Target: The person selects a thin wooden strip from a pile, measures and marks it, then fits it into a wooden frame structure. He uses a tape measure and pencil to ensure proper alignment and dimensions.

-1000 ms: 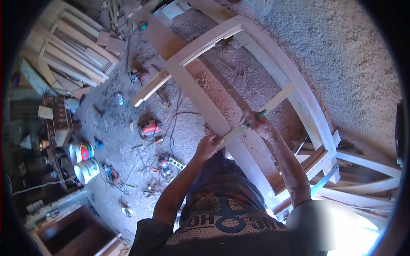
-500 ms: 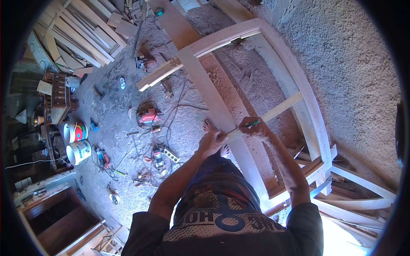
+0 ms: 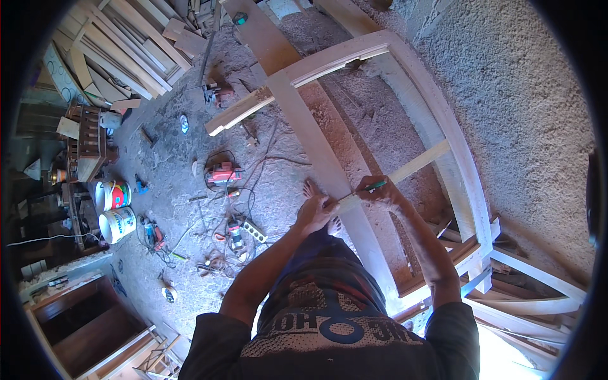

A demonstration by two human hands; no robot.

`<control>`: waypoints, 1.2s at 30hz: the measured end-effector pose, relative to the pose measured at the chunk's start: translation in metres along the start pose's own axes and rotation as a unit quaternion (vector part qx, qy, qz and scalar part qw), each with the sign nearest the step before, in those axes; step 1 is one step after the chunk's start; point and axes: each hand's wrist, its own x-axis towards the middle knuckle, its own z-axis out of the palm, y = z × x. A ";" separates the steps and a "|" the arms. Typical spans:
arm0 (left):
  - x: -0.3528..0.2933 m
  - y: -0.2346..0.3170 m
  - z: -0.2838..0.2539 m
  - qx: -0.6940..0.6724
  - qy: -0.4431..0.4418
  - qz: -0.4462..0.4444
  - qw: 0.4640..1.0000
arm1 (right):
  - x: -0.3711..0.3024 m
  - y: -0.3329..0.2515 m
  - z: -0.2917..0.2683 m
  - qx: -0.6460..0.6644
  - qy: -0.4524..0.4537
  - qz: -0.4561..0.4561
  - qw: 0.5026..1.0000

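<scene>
In front of me lies a large pale wooden frame (image 3: 326,133) with a curved far side. My right hand (image 3: 381,195) is closed round a green pencil (image 3: 376,185), its tip by the near rail where a crosspiece (image 3: 421,159) meets it. At the left edge of that same rail, my left hand (image 3: 314,213) is closed, thumb and fingers pinched at the wood near the pencil tip. Whatever lies between those fingers is too small to make out.
A red power tool (image 3: 223,174) and its cords lie on the floor to the left, with a power strip (image 3: 255,231) nearer me. Two white buckets (image 3: 118,225) stand farther left. Stacked boards (image 3: 126,47) fill the far left. A rough wall (image 3: 513,95) rises on the right.
The view has shifted very slightly. Both hands stay at the same joint of the frame, and the pencil remains in my right hand.
</scene>
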 end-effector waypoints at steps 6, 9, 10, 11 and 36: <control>0.009 -0.064 0.037 -0.045 0.032 -0.002 0.998 | 0.009 -0.008 0.002 -0.004 -0.010 -0.023 1.000; -0.001 0.007 -0.003 0.017 -0.016 -0.022 0.999 | -0.002 0.001 0.001 -0.037 0.001 0.008 0.999; -0.003 0.010 -0.006 0.012 -0.013 -0.030 0.999 | 0.000 0.000 0.001 -0.029 0.005 0.002 1.000; -0.004 0.012 -0.008 0.007 -0.011 -0.037 0.999 | 0.001 -0.002 0.002 -0.022 0.010 -0.005 1.000; -0.031 0.009 -0.029 0.014 0.032 0.063 0.997 | -0.016 -0.037 0.019 0.280 0.378 0.130 0.873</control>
